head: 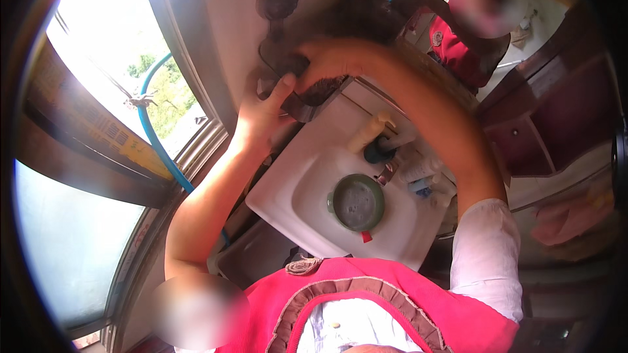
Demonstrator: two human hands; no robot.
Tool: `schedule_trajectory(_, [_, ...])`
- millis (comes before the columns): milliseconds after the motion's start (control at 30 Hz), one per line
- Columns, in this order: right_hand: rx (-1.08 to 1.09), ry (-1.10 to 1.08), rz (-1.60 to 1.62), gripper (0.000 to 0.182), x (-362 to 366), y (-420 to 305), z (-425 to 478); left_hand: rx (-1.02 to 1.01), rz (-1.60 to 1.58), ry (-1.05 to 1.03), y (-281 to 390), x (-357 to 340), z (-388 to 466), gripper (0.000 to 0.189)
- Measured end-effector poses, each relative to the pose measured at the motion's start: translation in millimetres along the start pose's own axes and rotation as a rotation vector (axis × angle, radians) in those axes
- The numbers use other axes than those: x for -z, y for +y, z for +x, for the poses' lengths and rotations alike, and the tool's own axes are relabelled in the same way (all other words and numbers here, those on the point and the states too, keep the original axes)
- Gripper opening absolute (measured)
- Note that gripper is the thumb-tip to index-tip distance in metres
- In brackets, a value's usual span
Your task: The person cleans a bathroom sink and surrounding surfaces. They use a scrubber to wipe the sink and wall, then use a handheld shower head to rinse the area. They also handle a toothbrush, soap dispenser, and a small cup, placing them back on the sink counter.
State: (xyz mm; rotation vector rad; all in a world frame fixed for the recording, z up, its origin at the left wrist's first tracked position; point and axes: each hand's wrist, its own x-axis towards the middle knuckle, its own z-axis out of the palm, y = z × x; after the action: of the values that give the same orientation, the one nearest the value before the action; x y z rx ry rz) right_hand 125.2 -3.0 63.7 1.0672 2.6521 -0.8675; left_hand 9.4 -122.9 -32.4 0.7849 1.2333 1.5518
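Both my hands are raised to the wall above the washbasin. My left hand grips the lower side of a dark fixture on the wall, thumb pointing up along it. My right hand reaches across from the right and touches the same fixture; its fingertips are dark and blurred. Below the hands shows the dull end of a metal-looking part. Beneath them, in the white washbasin, sits a green pot with cloudy greyish liquid. A small red piece sticks out at its rim.
A tap points over the pot. Behind it stand a pale yellow bottle, a dark cup and clear bottles. At left are a window and a blue hose. A mirror reflects a red apron; maroon cabinets stand right.
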Motion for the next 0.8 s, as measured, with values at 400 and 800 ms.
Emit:
schedule_trajectory(400, [0.209, -0.160, 0.953, 0.058, -16.7, 24.0, 18.7, -0.042, -0.020, -0.023, 0.7, -3.1, -1.9, 0.084])
schedule_trajectory(800, [0.178, -0.235, 0.545, 0.057, 2.1, 20.2, 16.1, -0.031, -0.025, -0.036, 0.5, -2.9, 1.2, 0.084])
